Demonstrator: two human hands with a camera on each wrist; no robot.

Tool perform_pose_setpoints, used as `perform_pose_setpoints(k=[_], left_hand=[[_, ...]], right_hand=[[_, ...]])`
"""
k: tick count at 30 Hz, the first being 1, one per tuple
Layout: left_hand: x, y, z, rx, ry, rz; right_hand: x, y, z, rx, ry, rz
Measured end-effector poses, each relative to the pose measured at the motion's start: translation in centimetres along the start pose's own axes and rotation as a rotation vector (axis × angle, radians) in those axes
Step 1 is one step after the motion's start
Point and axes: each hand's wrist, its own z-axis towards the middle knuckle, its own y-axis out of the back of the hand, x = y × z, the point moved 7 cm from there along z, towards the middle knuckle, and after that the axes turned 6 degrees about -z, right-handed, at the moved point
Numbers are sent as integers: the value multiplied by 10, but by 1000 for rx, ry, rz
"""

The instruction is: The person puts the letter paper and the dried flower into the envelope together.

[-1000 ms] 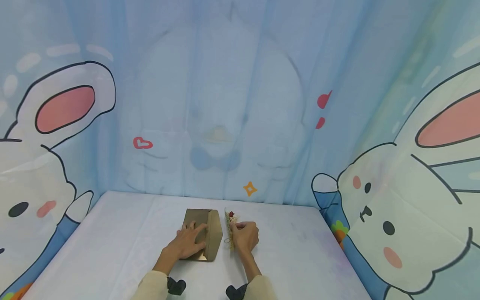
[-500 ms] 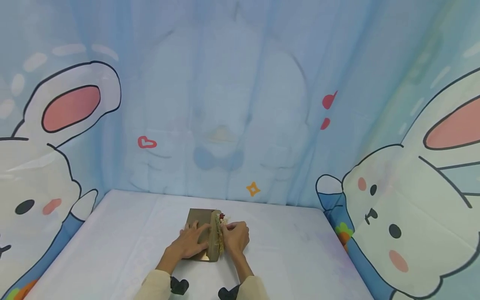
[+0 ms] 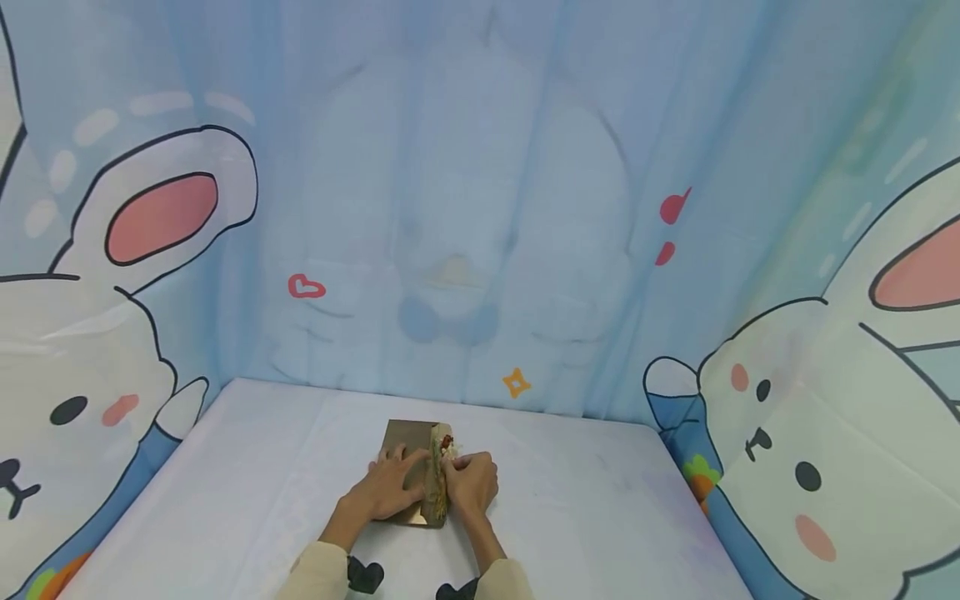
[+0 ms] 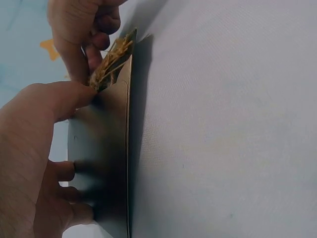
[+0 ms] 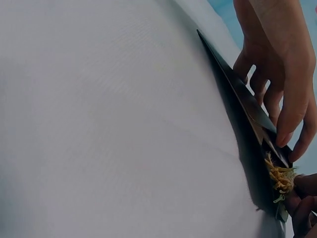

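A bronze-gold envelope (image 3: 407, 433) lies on the white cloth, its flap spread out to the right. My left hand (image 3: 387, 486) rests on it with spread fingers; in the left wrist view its thumb touches the envelope (image 4: 104, 144) near the opening. Between thumb and fingers, my right hand (image 3: 472, 483) pinches a small bunch of dried flowers (image 3: 447, 444) over the flap, along the envelope's mouth. The bunch has a dark red bloom at its far end and straw-coloured stems (image 5: 280, 177) at the near end. Part of the bunch is hidden behind my right fingers.
The table (image 3: 585, 508) is covered with a white cloth. A blue curtain (image 3: 465, 200) hangs behind it, printed with cartoon rabbits at both sides. Each of my cream sleeves carries a black heart-shaped piece near the wrist.
My right hand has moved left with the dried flowers, from the cloth beside the envelope to over its flap. My left hand stays on the envelope. The head view has shifted slightly.
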Motion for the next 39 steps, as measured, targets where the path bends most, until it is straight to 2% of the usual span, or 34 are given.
perform_pose_setpoints(k=[15,20,24,30,35,39], left_hand=[[0,-1,2,-3,-26,7],[0,-2,1,3,-22,2],[1,1,0,-6,-27,1],[0,2,0,-11,-31,-11],[4,0,1,-5,-26,-27],[5,-1,2,-1,-30,-36]], right_hand=[[4,-19,-2,81,49,35],[5,-24,-4,154,58,45],[9,-25,-4,233,103,76],[12,-14,-1,298,158,150],[12,-18,-3,370,182,116],[10,-23,-1,376,187,51]])
